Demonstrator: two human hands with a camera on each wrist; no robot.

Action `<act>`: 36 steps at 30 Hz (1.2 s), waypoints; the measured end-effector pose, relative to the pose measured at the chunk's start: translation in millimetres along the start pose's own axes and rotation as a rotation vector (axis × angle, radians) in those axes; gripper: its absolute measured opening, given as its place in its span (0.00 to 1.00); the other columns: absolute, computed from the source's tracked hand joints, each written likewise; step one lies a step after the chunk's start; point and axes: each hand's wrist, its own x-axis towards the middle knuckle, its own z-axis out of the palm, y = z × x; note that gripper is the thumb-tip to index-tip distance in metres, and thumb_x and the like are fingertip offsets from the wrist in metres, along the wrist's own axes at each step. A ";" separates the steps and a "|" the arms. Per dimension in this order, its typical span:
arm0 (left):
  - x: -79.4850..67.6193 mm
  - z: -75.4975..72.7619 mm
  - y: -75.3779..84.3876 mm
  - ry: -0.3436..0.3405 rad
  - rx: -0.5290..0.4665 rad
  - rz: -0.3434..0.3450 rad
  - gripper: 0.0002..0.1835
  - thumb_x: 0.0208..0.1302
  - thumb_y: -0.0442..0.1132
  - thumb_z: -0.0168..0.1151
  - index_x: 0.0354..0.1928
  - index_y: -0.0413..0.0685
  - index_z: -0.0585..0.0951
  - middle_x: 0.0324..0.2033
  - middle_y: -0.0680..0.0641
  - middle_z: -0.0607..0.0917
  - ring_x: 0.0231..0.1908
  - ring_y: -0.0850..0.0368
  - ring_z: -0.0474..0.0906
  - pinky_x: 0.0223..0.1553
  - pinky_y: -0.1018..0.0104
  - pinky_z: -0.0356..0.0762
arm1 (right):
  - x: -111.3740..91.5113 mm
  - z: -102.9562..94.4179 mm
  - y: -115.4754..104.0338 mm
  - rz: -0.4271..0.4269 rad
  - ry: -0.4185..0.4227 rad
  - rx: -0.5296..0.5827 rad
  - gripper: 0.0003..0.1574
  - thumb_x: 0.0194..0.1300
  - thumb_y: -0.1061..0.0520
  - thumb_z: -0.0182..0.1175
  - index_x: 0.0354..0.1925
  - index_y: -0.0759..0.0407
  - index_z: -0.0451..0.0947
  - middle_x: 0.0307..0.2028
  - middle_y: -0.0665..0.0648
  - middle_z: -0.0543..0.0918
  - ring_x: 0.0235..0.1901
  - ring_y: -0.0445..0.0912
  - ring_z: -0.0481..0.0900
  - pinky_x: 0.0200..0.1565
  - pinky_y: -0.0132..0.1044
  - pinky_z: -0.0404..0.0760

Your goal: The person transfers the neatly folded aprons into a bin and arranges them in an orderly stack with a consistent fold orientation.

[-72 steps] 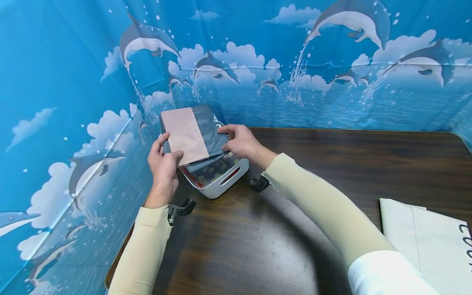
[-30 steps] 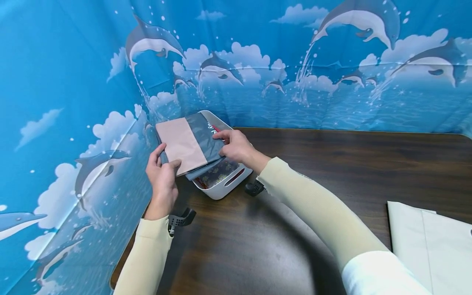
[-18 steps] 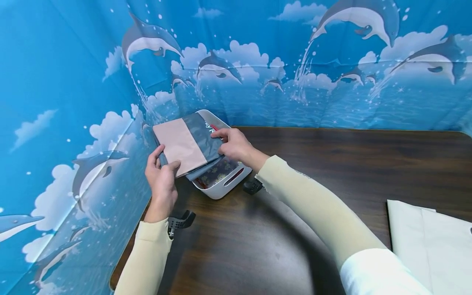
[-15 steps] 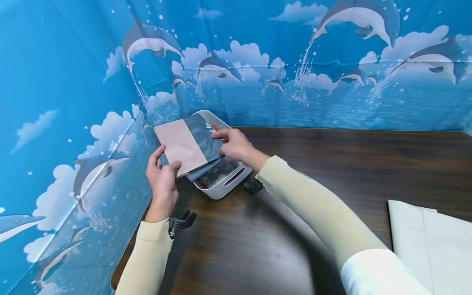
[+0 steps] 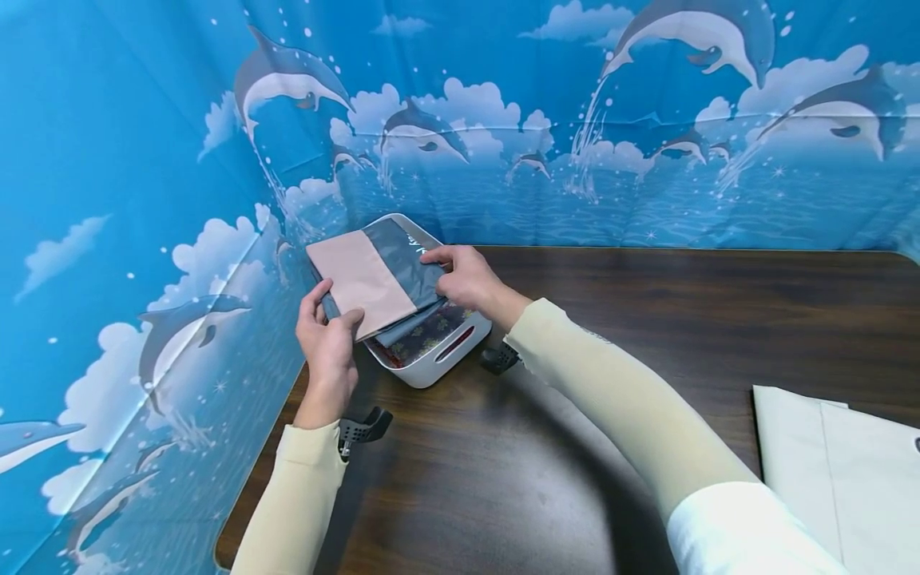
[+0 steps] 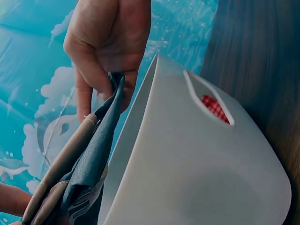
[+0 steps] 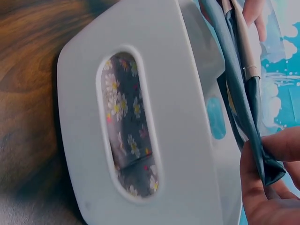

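Note:
A folded cloth item, pale pink on one half and slate blue with white lettering on the other, is held tilted over a white basket. My left hand grips its pink near-left edge, thumb on top. At the blue end, my right hand pinches the edge between thumb and fingers. Several folded layers show edge-on in the right wrist view. Below it in the basket lies dark floral fabric. Red checked fabric shows through the basket's handle slot in the left wrist view.
The basket stands at the far left of a dark wooden table. A folded off-white fabric piece lies on the table at the right. A blue dolphin-print curtain hangs behind the table and along its left side.
First both hands lowered the cloth slightly toward the near left. Since half a second ago it has shifted a little to the right, both hands keeping hold. The basket has stayed put.

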 end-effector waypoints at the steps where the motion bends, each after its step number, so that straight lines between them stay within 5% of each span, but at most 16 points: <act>1: -0.3 2.5 0.2 -0.005 0.000 0.004 0.39 0.67 0.23 0.63 0.78 0.55 0.71 0.74 0.46 0.77 0.57 0.57 0.77 0.49 0.67 0.79 | 0.0 -2.0 1.1 0.006 0.005 0.000 0.38 0.67 0.75 0.55 0.70 0.54 0.81 0.67 0.59 0.81 0.48 0.51 0.77 0.26 0.35 0.70; 8: -2.5 12.3 -0.8 -0.021 0.015 0.024 0.39 0.65 0.23 0.64 0.78 0.53 0.71 0.70 0.45 0.79 0.57 0.56 0.77 0.47 0.68 0.80 | -3.6 -10.4 3.6 0.006 0.035 -0.032 0.35 0.70 0.74 0.55 0.70 0.53 0.81 0.61 0.61 0.83 0.41 0.52 0.77 0.26 0.35 0.70; 19: -3.8 15.9 -0.8 -0.030 0.001 0.043 0.39 0.65 0.22 0.64 0.78 0.52 0.71 0.71 0.45 0.79 0.60 0.55 0.77 0.46 0.70 0.80 | -3.9 -13.8 4.5 -0.011 0.046 -0.064 0.35 0.70 0.74 0.55 0.70 0.54 0.81 0.65 0.60 0.82 0.51 0.52 0.77 0.33 0.35 0.73; 36: -3.4 13.8 0.8 -0.030 0.003 0.039 0.37 0.67 0.24 0.63 0.77 0.55 0.72 0.70 0.45 0.79 0.60 0.55 0.79 0.47 0.70 0.81 | -4.9 -12.8 4.6 -0.004 0.051 -0.051 0.34 0.70 0.74 0.56 0.69 0.54 0.81 0.62 0.61 0.82 0.47 0.51 0.77 0.31 0.35 0.74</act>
